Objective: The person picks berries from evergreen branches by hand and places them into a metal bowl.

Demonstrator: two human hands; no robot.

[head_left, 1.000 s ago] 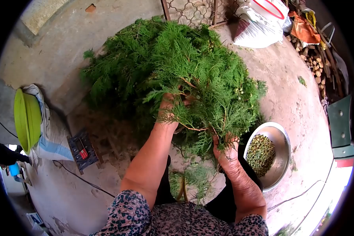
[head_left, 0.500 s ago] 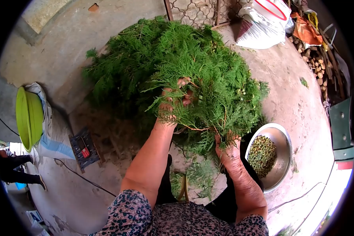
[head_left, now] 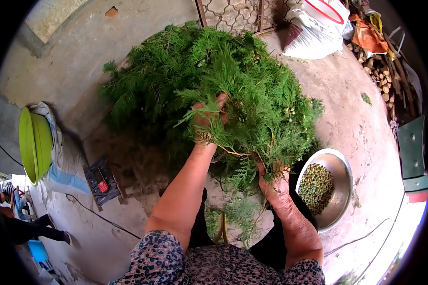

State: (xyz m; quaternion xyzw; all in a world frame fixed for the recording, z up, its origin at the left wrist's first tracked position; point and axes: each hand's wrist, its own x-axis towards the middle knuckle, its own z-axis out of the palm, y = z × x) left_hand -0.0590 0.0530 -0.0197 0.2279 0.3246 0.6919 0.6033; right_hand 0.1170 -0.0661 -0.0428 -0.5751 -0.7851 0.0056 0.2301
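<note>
A large heap of green conifer branches (head_left: 166, 71) fills the middle of the view. My left hand (head_left: 210, 114) reaches in among the sprays, its fingers partly hidden by foliage and curled around some of it. Lower right, my right hand (head_left: 274, 181) is closed on the stem end of a branch (head_left: 238, 153), with leaves over its fingertips. Right of that hand, a metal bowl (head_left: 340, 209) holds small green-brown cones or seeds (head_left: 316, 189).
A green basin (head_left: 35, 146) leans on a sack (head_left: 66, 161) at left, near a small stand with a red-keyed device (head_left: 102, 185). Another person's legs (head_left: 38, 231) show at far left. White sack (head_left: 314, 35) and firewood (head_left: 383, 80) lie upper right.
My left hand has shifted slightly up among the sprays, and the foliage around it has moved. My right hand stays about where it was. The other person's legs have come further into view.
</note>
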